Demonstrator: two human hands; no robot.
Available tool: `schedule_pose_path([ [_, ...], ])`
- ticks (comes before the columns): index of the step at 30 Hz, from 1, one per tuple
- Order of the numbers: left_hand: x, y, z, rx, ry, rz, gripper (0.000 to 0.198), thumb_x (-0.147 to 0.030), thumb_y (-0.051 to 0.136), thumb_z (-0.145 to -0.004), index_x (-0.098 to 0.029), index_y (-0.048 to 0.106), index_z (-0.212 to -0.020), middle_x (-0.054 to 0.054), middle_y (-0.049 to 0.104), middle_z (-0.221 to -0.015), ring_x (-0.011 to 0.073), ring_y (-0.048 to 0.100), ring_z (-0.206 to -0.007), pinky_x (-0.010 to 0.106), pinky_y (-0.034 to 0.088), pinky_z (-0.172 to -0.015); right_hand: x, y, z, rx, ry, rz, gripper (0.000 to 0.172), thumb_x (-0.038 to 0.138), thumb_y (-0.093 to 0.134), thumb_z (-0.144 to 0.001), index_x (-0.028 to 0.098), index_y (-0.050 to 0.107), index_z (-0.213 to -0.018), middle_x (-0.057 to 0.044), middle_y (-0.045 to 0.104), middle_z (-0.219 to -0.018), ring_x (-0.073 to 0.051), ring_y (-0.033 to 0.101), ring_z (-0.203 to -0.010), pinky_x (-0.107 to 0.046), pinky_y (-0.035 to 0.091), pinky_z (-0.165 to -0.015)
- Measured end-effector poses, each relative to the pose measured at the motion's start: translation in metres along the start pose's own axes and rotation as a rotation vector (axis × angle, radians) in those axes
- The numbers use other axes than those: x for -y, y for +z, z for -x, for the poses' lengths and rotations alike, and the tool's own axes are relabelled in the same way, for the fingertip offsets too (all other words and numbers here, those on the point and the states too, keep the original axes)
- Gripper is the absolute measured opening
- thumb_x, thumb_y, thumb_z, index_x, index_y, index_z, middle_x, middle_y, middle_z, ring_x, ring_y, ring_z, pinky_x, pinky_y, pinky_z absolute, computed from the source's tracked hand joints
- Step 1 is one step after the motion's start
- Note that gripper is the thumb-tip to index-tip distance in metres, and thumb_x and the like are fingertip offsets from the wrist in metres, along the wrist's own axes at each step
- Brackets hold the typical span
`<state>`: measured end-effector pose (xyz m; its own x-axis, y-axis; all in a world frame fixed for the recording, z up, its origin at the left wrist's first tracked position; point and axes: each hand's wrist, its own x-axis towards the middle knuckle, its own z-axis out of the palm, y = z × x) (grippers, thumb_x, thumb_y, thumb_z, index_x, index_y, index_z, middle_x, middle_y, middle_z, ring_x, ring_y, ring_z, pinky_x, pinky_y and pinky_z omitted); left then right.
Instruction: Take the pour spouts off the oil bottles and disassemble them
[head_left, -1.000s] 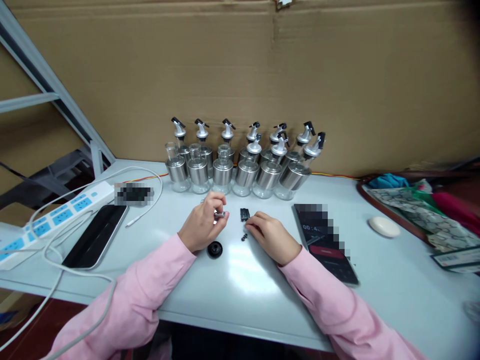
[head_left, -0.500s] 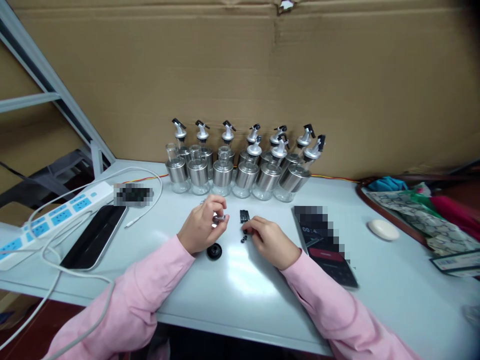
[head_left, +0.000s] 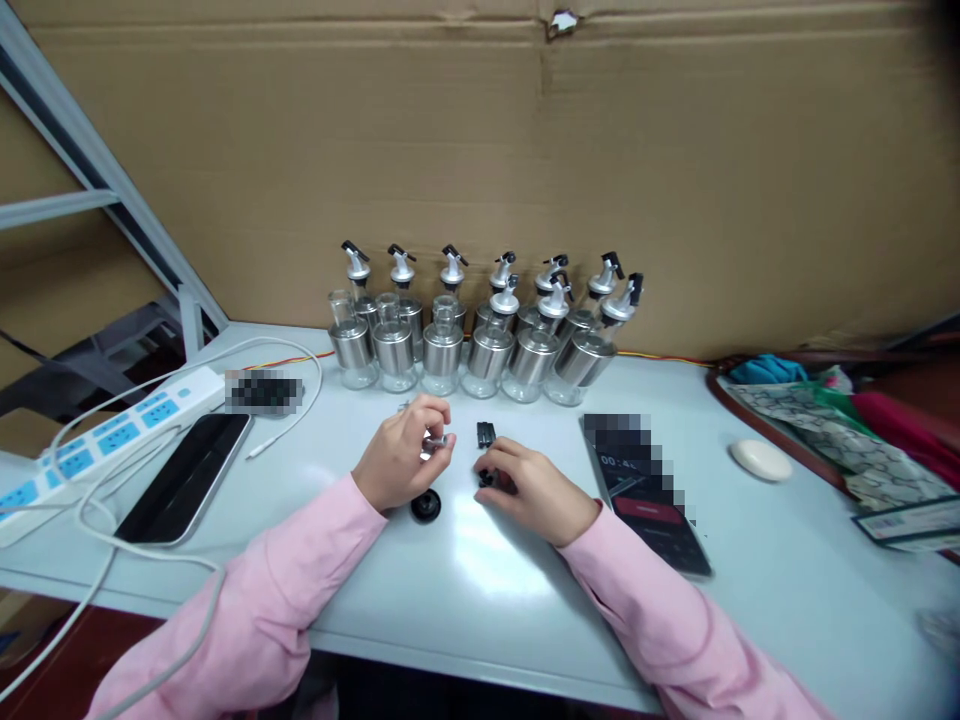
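Observation:
My left hand (head_left: 401, 448) is closed around a small silver metal piece (head_left: 436, 442), possibly a pourer spout; most of it is hidden by the fingers. Just below that hand, a round black cap-like part (head_left: 426, 506) lies on the table. My right hand (head_left: 534, 488) rests low over a few tiny black pieces (head_left: 487, 479), its thumb and fingertips apart on either side of them. Beyond its fingers, several black strip-like parts (head_left: 486, 434) lie together. Several glass bottles with steel bands (head_left: 442, 350) stand in two rows behind the hands, many topped with silver-and-black pourers (head_left: 452, 265).
On the right lie a phone (head_left: 641, 500) with a lit screen and a white oval object (head_left: 761, 460). A dark phone (head_left: 184, 480), a power strip (head_left: 116, 437) and looping white cables (head_left: 321, 372) occupy the left. Cardboard (head_left: 465, 140) rises behind the bottles.
My right hand has shifted slightly toward me, and its thumb and fingers have spread around the tiny black pieces. My left hand keeps the silver piece in about the same place.

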<state>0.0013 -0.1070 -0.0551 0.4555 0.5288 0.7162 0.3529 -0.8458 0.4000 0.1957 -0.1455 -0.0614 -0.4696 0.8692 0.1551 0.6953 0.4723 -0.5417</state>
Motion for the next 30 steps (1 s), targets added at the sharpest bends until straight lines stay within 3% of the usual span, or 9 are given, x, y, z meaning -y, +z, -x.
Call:
schedule_pose_path([
  [8,-0.0031,-0.001,-0.0011,0.015,-0.003,0.009,0.014,-0.014,0.045,-0.082,-0.02,0.033,-0.083,0.003,0.049,-0.085,0.0107,0.051,-0.066,0.024,0.044,-0.061,-0.0007,0.0011,-0.002,0.003,0.008,-0.002,0.012,0.013,0.065,-0.071,0.017,0.061,-0.081,-0.001,0.054,-0.078,-0.01,0.055,-0.06,-0.023,0.047,-0.06],
  [12,-0.0062,-0.0022,-0.0036,0.043,-0.012,-0.008,0.013,-0.016,0.043,-0.083,-0.021,0.032,-0.08,0.003,0.049,-0.083,0.0107,0.05,-0.064,0.023,0.042,-0.058,0.0,0.0003,-0.0025,0.018,0.0,0.02,0.008,0.011,0.061,-0.075,0.016,0.061,-0.081,-0.003,0.056,-0.08,-0.013,0.058,-0.069,-0.025,0.048,-0.066],
  [17,-0.0062,-0.0023,-0.005,0.103,-0.065,-0.083,0.016,-0.028,0.037,-0.088,-0.02,0.03,-0.077,0.003,0.048,-0.08,0.0133,0.048,-0.066,0.026,0.042,-0.06,-0.0008,0.0004,-0.0028,0.025,-0.003,0.042,0.01,0.01,0.061,-0.075,0.016,0.061,-0.083,-0.003,0.057,-0.081,-0.014,0.058,-0.07,-0.026,0.048,-0.068],
  [22,-0.0046,-0.0029,-0.0046,0.052,-0.037,-0.223,0.026,-0.039,0.035,-0.09,-0.02,0.033,-0.072,-0.002,0.046,-0.062,0.0131,0.042,-0.055,0.025,0.038,-0.055,0.0,-0.0013,-0.0016,0.006,0.003,0.043,0.011,0.019,0.065,-0.074,0.017,0.061,-0.083,-0.003,0.056,-0.082,-0.011,0.056,-0.062,-0.025,0.047,-0.062],
  [26,-0.0049,-0.0032,-0.0057,0.043,-0.027,-0.241,0.032,-0.04,0.041,-0.088,-0.02,0.033,-0.065,-0.005,0.04,-0.053,0.011,0.036,-0.049,0.022,0.033,-0.051,0.0021,-0.005,-0.0015,-0.085,0.008,0.062,0.018,0.031,0.061,-0.078,0.016,0.06,-0.086,-0.005,0.057,-0.081,-0.014,0.055,-0.065,-0.028,0.046,-0.064],
  [30,-0.0066,0.0007,-0.0046,0.013,0.025,-0.135,0.033,-0.039,0.041,-0.089,-0.019,0.032,-0.063,-0.005,0.039,-0.054,0.0107,0.037,-0.053,0.021,0.035,-0.054,0.0059,-0.0064,-0.0008,-0.21,-0.048,-0.049,0.021,0.032,0.052,-0.084,0.016,0.059,-0.095,-0.006,0.058,-0.082,-0.016,0.055,-0.071,-0.029,0.046,-0.069],
])
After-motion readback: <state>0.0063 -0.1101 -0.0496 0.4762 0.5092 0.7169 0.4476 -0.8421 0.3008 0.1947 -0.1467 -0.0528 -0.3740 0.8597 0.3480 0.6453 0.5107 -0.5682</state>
